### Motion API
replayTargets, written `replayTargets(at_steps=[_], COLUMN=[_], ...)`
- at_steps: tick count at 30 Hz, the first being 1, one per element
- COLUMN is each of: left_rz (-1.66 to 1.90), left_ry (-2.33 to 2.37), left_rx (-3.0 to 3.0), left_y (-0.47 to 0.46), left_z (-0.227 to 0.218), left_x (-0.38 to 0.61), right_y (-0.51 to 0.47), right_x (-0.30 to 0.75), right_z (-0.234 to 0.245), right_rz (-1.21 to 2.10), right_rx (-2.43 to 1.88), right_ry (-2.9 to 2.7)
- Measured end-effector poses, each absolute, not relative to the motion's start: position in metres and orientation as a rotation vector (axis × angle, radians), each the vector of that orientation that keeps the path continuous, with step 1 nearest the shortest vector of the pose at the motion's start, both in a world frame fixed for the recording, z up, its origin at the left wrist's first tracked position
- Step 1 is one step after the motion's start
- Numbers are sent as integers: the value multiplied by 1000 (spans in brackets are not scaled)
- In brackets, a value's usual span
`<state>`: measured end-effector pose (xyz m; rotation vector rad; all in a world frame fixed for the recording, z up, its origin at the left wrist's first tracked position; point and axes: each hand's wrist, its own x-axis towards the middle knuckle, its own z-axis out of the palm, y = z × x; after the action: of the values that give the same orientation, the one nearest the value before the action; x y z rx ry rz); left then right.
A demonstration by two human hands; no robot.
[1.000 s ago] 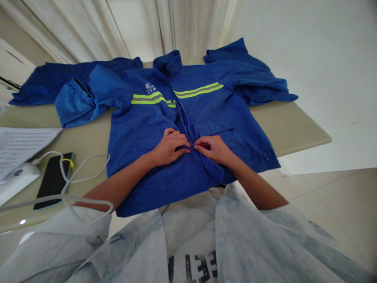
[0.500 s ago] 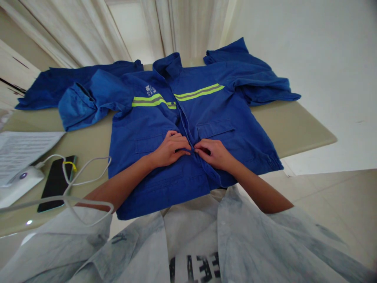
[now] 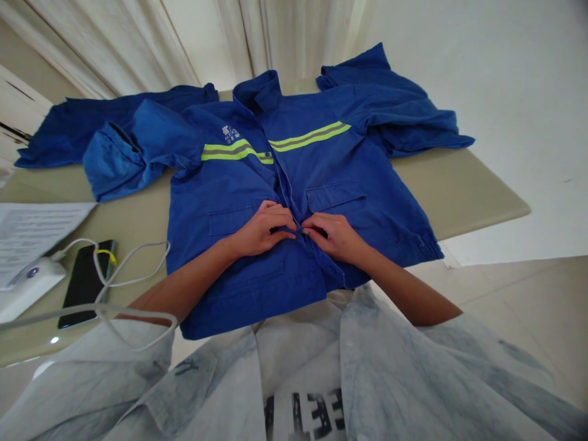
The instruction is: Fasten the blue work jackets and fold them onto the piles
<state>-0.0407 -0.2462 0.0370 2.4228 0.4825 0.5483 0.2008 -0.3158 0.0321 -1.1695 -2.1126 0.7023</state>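
Head view: person's left hand (image 3: 261, 229) and right hand (image 3: 328, 236) sit close together at mid-chest on the jacket, both half-closed. Left fingers (image 3: 280, 214) curl over the front edge, right fingers (image 3: 312, 225) pinch in at the placket (image 3: 298, 211) from the other side; the exact grip is partly hidden by the hands. The blue work jacket (image 3: 257, 288) lies flat on a beige table (image 3: 459, 190), collar (image 3: 257, 92) at 12 o'clock, hem toward the person.

State so far: jacket spread out, front edges together along the placket, sleeves out to the sides and bunched. Whether any buttons are fastened, cannot tell. Left: the section under the hands, plus the lower front, both unresolved from this view.

Lime-and-grey reflective tape (image 3: 236, 152) crosses the chest at 11 and 1 o'clock from the hands. Small white logo (image 3: 230, 133) at 11 o'clock, Chinese-style characters, too small to read. Flap pocket (image 3: 335, 197) at 1 o'clock.

Further out at 9 o'clock: black smartphone (image 3: 85, 285), white cable (image 3: 133, 269), white device (image 3: 30, 288), printed sheet (image 3: 37, 236), text unreadable. Person's pale stained shirt (image 3: 390, 380) fills the bottom edge, black block letters (image 3: 316, 416) upside down, not fully legible.
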Motion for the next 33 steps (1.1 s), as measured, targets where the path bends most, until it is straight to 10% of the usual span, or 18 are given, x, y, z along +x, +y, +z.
replayTargets(at_steps=[33], left_rz=[477], left_ry=[626], left_rx=[2679], left_y=[-255], left_z=[40], left_x=[-36], right_y=[-318], right_x=[195], right_z=[30], right_rz=[608], right_rx=[-1161], right_ry=[-2110])
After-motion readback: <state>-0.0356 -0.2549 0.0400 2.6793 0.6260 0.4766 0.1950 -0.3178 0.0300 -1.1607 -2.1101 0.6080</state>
